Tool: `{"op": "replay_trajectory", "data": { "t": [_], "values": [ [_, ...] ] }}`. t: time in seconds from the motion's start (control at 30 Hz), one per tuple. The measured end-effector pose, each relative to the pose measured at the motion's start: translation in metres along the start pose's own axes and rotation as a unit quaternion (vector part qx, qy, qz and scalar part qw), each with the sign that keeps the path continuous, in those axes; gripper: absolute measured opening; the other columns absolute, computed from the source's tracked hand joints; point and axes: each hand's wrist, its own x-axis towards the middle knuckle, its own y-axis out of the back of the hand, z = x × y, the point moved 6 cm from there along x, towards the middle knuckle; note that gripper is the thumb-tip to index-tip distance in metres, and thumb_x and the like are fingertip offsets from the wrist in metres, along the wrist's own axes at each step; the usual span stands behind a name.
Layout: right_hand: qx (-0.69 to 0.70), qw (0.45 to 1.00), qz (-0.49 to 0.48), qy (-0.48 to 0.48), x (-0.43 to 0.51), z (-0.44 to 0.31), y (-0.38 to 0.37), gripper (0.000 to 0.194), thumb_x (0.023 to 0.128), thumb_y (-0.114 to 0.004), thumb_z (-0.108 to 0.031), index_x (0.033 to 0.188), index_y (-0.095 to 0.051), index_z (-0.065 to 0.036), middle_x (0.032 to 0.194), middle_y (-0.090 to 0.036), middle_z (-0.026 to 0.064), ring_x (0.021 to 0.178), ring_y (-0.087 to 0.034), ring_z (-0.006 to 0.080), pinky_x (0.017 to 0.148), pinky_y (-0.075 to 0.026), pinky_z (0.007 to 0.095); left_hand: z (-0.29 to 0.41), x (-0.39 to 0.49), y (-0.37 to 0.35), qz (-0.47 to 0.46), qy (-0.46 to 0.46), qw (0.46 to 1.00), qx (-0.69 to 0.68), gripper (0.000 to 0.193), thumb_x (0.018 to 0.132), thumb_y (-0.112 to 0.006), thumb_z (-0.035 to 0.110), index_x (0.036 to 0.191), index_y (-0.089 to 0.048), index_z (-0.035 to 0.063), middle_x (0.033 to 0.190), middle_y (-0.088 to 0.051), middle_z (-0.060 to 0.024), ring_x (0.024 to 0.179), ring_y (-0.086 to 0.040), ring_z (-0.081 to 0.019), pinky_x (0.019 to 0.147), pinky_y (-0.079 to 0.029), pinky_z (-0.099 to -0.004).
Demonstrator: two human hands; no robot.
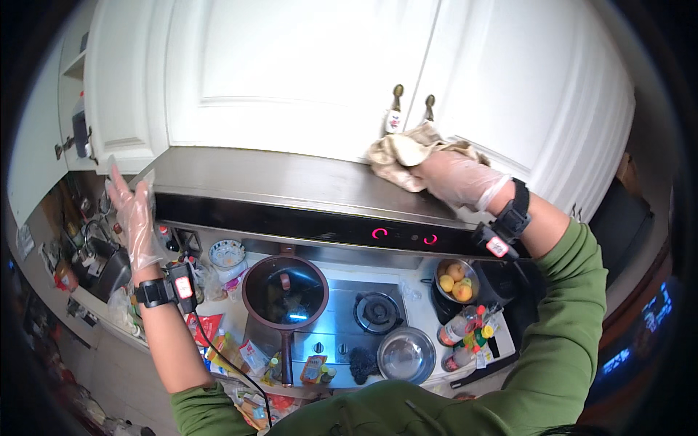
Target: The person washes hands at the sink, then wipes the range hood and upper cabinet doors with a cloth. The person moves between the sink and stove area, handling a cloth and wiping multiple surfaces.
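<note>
My right hand (458,177), in a clear plastic glove, is closed on a crumpled beige cloth (403,155). The cloth lies against the right part of the range hood's metal top (283,169), just below the handles of the white cabinet doors (305,71). My left hand (133,212), gloved the same way, is raised with fingers spread beside the hood's left end, under a small cabinet door (128,82). It holds nothing. Red lights glow on the hood's black front panel (316,226).
Below the hood, a lidded pan (286,294) stands on the gas stove (349,294), left of a bare burner (376,312). A metal bowl (406,355), a pot of fruit (455,280) and bottles (461,327) stand at right. The sink (112,272) is at left.
</note>
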Motion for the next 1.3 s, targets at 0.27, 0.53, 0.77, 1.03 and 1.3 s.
{"op": "replay_trajectory", "data": {
  "t": [0.27,0.53,0.77,1.03,1.3],
  "values": [
    [0.123,0.967,-0.129,-0.183,-0.106,0.169,-0.072,0.050,0.087,-0.049,-0.001,0.135,-0.058,-0.013,0.112,-0.068,0.0192,0.102,-0.067,0.0336,0.089,-0.051,0.0404,-0.028,0.018,-0.001,-0.015,-0.092,0.996,-0.012,0.069,0.099,-0.048,0.034,0.158,-0.021,0.0110,0.162,-0.017,-0.0197,0.150,-0.013,-0.0332,0.121,-0.014,-0.0419],
    [0.249,0.779,0.107,-0.566,-0.279,0.310,-0.128,0.042,0.094,-0.055,-0.021,0.132,-0.059,-0.002,0.134,-0.059,0.0217,0.119,-0.060,0.0329,0.106,-0.041,0.0406,-0.032,0.031,-0.008,-0.031,-0.145,0.989,-0.020,0.065,0.097,-0.049,0.031,0.154,-0.030,0.0062,0.159,-0.027,-0.0183,0.147,-0.025,-0.0313,0.120,-0.018,-0.0416],
    [0.289,0.732,0.463,-0.408,-0.249,0.325,-0.030,0.042,0.093,-0.048,-0.018,0.133,-0.059,-0.009,0.124,-0.066,0.0178,0.117,-0.062,0.0280,0.098,-0.046,0.0357,0.047,0.013,-0.010,0.044,-0.277,0.916,0.287,0.059,0.093,-0.051,0.019,0.150,-0.039,0.0119,0.152,-0.037,-0.0218,0.143,-0.031,-0.0368,0.118,-0.023,-0.0466],
    [0.007,0.828,0.555,-0.074,-0.053,0.164,0.077,0.035,0.084,-0.062,-0.008,0.120,-0.063,-0.007,0.119,-0.062,0.0165,0.111,-0.060,0.0359,0.094,-0.050,0.0428,0.137,-0.055,-0.040,-0.137,-0.245,0.945,0.169,0.052,0.098,-0.053,0.025,0.147,-0.044,0.0098,0.152,-0.039,-0.0207,0.142,-0.036,-0.0374,0.116,-0.028,-0.0448],
    [-0.385,0.874,0.294,0.022,-0.006,0.094,0.018,0.038,0.085,-0.059,0.001,0.121,-0.062,-0.010,0.124,-0.058,0.0085,0.106,-0.062,0.0270,0.089,-0.054,0.0323,0.140,-0.059,-0.042,-0.158,-0.241,0.944,0.160,0.052,0.094,-0.050,0.019,0.144,-0.047,0.0072,0.151,-0.041,-0.0198,0.142,-0.037,-0.0353,0.116,-0.028,-0.0445]
  ]
}}
